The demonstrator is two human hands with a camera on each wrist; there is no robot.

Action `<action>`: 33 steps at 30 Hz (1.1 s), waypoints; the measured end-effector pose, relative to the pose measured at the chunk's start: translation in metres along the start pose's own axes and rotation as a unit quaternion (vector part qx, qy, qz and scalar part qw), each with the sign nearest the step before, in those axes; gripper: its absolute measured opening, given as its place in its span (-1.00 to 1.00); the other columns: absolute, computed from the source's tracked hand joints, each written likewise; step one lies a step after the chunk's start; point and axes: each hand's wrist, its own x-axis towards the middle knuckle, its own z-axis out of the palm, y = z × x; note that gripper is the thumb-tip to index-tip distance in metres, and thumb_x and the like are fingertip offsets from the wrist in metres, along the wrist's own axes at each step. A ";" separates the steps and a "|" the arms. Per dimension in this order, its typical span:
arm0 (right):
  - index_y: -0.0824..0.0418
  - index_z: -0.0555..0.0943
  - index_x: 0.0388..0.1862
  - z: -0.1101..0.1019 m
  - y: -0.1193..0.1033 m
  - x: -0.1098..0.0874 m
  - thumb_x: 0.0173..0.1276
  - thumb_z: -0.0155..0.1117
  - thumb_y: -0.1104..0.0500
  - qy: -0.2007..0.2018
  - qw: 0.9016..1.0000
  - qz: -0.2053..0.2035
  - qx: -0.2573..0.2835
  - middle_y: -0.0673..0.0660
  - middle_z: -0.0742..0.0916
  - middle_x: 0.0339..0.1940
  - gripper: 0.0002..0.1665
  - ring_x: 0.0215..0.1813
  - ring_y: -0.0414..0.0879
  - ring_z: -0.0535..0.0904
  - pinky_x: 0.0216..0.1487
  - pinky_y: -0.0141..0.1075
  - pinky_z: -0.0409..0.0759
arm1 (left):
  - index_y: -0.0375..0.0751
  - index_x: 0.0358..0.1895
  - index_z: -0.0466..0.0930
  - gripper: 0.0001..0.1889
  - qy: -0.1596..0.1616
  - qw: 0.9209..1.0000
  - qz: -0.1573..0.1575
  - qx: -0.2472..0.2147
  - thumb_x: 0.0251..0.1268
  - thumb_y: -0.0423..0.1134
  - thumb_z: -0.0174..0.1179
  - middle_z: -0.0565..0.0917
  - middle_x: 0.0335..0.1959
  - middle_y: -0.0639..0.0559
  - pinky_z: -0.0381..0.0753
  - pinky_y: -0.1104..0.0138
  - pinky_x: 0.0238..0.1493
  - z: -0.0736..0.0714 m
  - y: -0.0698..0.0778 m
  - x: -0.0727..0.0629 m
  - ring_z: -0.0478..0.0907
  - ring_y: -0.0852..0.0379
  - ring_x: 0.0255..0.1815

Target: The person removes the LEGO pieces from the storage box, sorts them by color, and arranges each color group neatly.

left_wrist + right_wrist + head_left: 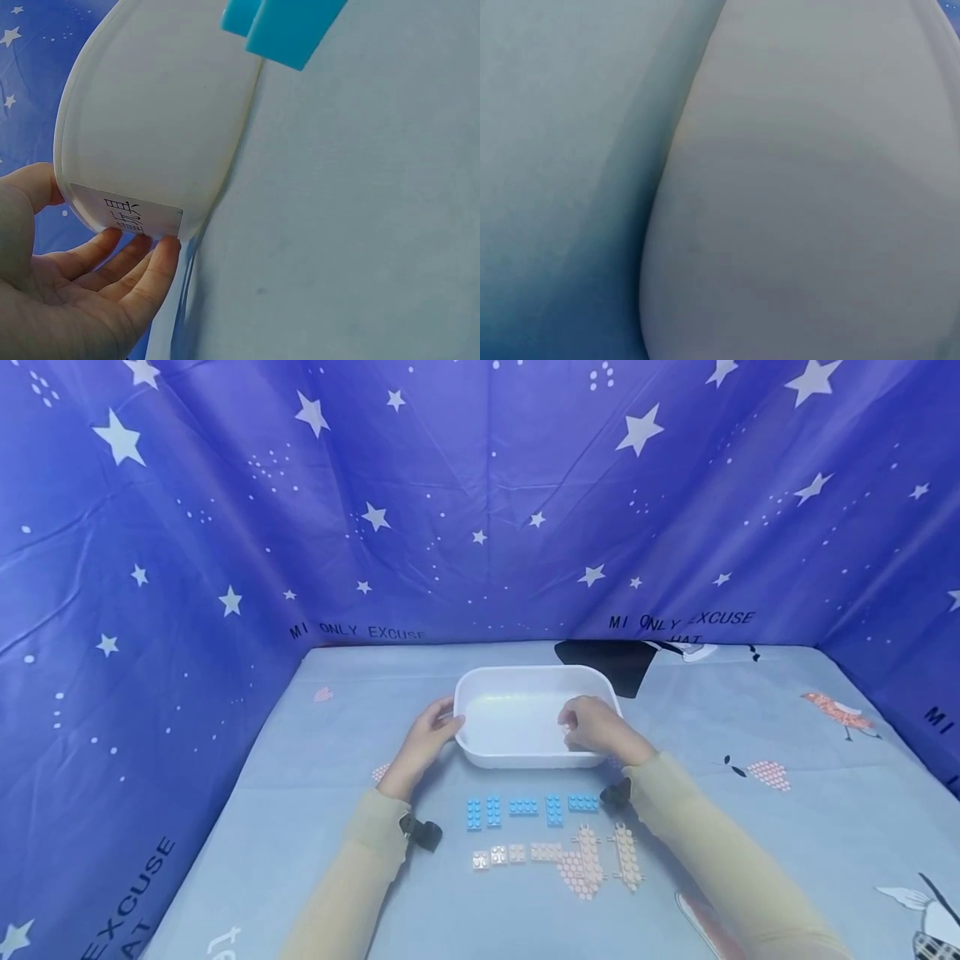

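A white plastic basin [536,760] stands on the cloth. At its left end my left hand [429,739] holds it; in the left wrist view, the thumb is at the rim and the fingertips [166,251] press the outer wall near a printed label [127,212]. My right hand [596,725] reaches over the near right rim into the basin. Its curled fingertips pinch a small pale piece [566,730], mostly hidden by the fingers. From the right wrist, only the basin's outer wall [802,225] and cloth show, not the hand.
Several blue bricks [523,807] lie in a row in front of the basin. Nearer are several small pale bricks [498,855] and two long pale studded pieces with side pegs, one left [588,852] and one right [627,857]. A blue starry curtain [480,485] hangs behind.
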 end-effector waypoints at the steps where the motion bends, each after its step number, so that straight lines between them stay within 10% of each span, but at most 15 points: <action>1: 0.34 0.62 -0.03 0.000 0.000 0.000 0.15 0.36 0.33 0.001 1.000 0.003 0.002 0.22 0.67 -0.21 -0.64 -0.14 0.07 0.55 0.11 -0.01 0.58 | -0.16 0.41 0.28 -0.44 -0.001 1.000 0.001 -0.001 0.39 -0.13 0.13 0.40 0.39 -0.20 0.40 -0.02 0.37 0.000 0.000 0.000 0.41 -0.17 0.36; 33: 0.29 0.64 -0.26 0.004 -0.001 -0.003 0.20 0.33 0.33 0.021 1.000 0.007 0.018 0.19 0.70 -0.28 -0.88 -0.20 0.03 0.57 0.03 -0.03 0.60 | -0.17 0.44 0.24 -0.41 -0.006 1.000 -0.003 0.006 0.40 -0.13 0.12 0.36 0.42 -0.21 0.39 -0.04 0.37 0.000 0.001 0.000 0.40 -0.18 0.36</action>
